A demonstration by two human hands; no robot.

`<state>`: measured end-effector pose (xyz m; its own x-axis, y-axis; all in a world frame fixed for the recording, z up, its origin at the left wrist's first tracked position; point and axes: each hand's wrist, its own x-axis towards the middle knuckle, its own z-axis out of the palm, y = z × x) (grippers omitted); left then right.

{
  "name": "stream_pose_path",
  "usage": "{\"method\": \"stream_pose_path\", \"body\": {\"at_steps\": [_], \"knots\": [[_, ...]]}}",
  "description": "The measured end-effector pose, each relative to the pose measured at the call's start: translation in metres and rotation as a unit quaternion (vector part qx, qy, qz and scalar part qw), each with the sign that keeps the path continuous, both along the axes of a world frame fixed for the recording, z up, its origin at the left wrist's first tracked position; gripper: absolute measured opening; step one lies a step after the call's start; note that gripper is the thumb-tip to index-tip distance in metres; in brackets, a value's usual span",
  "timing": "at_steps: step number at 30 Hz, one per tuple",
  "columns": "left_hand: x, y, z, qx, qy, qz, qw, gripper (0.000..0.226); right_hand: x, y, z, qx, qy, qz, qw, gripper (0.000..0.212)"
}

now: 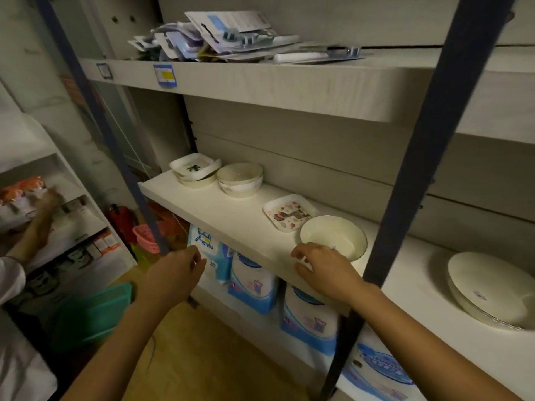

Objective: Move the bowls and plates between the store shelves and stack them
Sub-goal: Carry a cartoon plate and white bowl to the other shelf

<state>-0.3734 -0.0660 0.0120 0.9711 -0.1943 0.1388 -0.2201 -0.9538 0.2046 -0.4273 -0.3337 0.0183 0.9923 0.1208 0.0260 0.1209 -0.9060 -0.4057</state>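
On the white middle shelf (231,224) stand a cream bowl (335,235), a patterned square plate (289,215), a stack of round bowls (239,179) and a square dish resting on a bowl (194,169) at the far left. Right of the blue post, stacked white plates (489,293) lie on the same shelf. My right hand (324,270) hovers at the near rim of the cream bowl, fingers curled and apart, holding nothing. My left hand (176,273) hangs in front of the shelf edge, fingers loosely curled, with nothing in it.
A dark blue post (405,198) stands just right of my right hand. The upper shelf holds packaged goods (231,39). Blue and white packs (252,282) fill the shelf below. Another person's hand (43,204) reaches into a shelf at left. A teal box (92,314) sits on the floor.
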Motion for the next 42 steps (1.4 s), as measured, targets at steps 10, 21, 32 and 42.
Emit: {"method": "stream_pose_path", "body": {"at_steps": [10, 21, 32, 42], "knots": [[0.124, -0.027, -0.008, -0.028, 0.039, -0.103, 0.994, 0.018, 0.052, -0.010, -0.010, -0.007, 0.032, -0.158, 0.987, 0.033], [0.232, -0.077, -0.029, 0.009, 0.058, -0.260, 0.964, 0.024, 0.065, -0.015, -0.034, 0.014, 0.076, -0.438, 0.896, 0.046], [0.293, -0.054, -0.040, 0.017, 0.089, -0.333, 0.938, 0.024, 0.093, 0.000, -0.061, 0.174, 0.142, -0.659, 0.718, 0.048], [0.321, -0.033, -0.047, -0.001, 0.106, -0.325, 0.940, 0.024, 0.105, 0.005, -0.075, 0.248, 0.083, -0.684, 0.681, 0.032]]}}
